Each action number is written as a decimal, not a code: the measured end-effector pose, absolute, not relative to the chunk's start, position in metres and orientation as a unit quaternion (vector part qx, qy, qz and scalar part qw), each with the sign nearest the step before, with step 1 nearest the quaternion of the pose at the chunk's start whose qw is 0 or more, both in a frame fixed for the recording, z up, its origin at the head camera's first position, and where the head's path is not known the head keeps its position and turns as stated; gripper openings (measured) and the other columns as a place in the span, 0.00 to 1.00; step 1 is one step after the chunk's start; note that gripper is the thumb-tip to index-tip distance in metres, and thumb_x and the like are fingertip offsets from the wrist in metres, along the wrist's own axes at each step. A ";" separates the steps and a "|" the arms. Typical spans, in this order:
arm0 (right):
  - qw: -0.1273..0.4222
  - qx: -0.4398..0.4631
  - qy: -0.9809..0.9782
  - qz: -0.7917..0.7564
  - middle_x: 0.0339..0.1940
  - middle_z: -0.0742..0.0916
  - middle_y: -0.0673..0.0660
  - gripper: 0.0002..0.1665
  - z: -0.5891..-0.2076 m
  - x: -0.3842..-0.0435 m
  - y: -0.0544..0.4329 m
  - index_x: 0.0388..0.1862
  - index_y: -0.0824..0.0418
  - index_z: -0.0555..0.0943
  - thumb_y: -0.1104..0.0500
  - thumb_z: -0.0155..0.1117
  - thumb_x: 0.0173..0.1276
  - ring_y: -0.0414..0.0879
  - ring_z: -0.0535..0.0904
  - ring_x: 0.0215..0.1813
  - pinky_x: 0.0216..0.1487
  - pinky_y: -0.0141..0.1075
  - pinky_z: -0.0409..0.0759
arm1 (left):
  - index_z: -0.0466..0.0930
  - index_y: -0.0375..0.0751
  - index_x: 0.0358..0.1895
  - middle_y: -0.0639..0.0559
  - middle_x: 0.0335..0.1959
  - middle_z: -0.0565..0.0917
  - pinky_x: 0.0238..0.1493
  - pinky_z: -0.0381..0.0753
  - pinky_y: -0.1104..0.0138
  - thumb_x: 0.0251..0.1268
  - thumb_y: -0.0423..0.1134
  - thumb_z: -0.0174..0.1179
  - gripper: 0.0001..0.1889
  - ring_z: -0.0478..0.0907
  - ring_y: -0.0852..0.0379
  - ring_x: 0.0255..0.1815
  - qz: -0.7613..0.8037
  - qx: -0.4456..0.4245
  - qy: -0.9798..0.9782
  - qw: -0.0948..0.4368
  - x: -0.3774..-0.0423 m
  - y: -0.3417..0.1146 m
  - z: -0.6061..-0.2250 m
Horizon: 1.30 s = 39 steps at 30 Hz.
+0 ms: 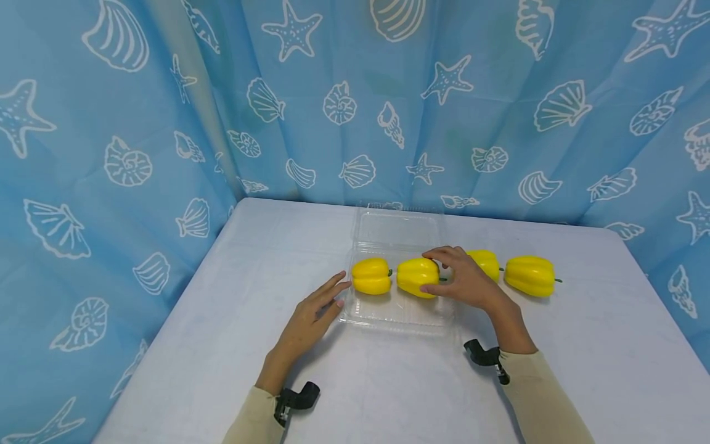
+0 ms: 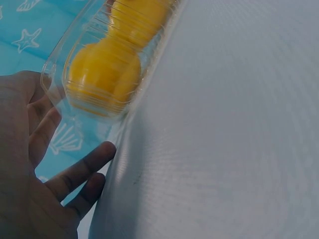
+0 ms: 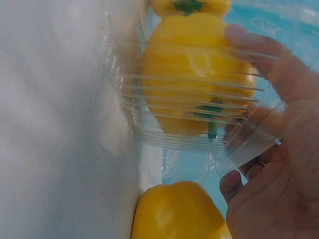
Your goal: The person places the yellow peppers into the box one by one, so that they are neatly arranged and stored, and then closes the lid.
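A clear plastic clamshell box (image 1: 388, 317) lies on the table with its lid folded back, away from me. Inside, at the left, is a yellow bell pepper (image 1: 370, 277), its green stem toward the right. Beside it sits a second yellow bell pepper (image 1: 413, 277), which my right hand (image 1: 471, 280) grips between thumb and fingers; the right wrist view shows this pepper (image 3: 184, 59) through the box's ribbed wall. My left hand (image 1: 306, 320) has its fingers spread at the box's left edge, fingertips at the rim (image 2: 50, 82).
Right of the box lie two more yellow bell peppers: one (image 1: 484, 264) partly behind my right hand, the other (image 1: 529, 275) farther right. A white cloth covers the table (image 1: 238, 271). A blue shell-patterned curtain (image 1: 310, 129) hangs behind and at the sides.
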State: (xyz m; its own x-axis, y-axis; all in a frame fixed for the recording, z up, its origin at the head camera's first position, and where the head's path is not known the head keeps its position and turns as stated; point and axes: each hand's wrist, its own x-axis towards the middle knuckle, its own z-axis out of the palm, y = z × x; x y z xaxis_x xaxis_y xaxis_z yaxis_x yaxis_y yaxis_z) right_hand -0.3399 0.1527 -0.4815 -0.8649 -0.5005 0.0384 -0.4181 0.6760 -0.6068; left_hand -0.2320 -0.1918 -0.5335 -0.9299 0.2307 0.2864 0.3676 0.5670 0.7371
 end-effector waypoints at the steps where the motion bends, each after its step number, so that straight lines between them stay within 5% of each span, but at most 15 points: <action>1: 0.065 -0.253 0.913 -0.313 0.70 0.73 0.55 0.49 -0.481 -0.340 0.153 0.71 0.54 0.73 0.33 0.75 0.55 0.56 0.71 0.60 0.60 0.60 0.73 | 0.70 0.62 0.72 0.69 0.77 0.60 0.74 0.61 0.52 0.79 0.45 0.53 0.22 0.58 0.62 0.76 -0.434 -0.170 -0.881 0.079 -0.232 -0.192 -0.534; 21: 0.055 -0.239 0.919 -0.310 0.70 0.73 0.55 0.49 -0.469 -0.334 0.160 0.71 0.52 0.73 0.31 0.74 0.56 0.57 0.71 0.59 0.57 0.58 0.76 | 0.70 0.58 0.73 0.64 0.77 0.61 0.72 0.63 0.48 0.79 0.46 0.52 0.23 0.60 0.55 0.76 -0.424 -0.183 -0.882 0.090 -0.232 -0.191 -0.535; 39: -0.003 -0.167 0.934 -0.315 0.72 0.70 0.58 0.43 -0.456 -0.333 0.213 0.71 0.52 0.72 0.32 0.67 0.63 0.60 0.68 0.61 0.59 0.64 0.72 | 0.70 0.58 0.73 0.63 0.77 0.61 0.72 0.62 0.47 0.79 0.45 0.53 0.23 0.59 0.55 0.76 -0.421 -0.179 -0.884 0.093 -0.232 -0.189 -0.534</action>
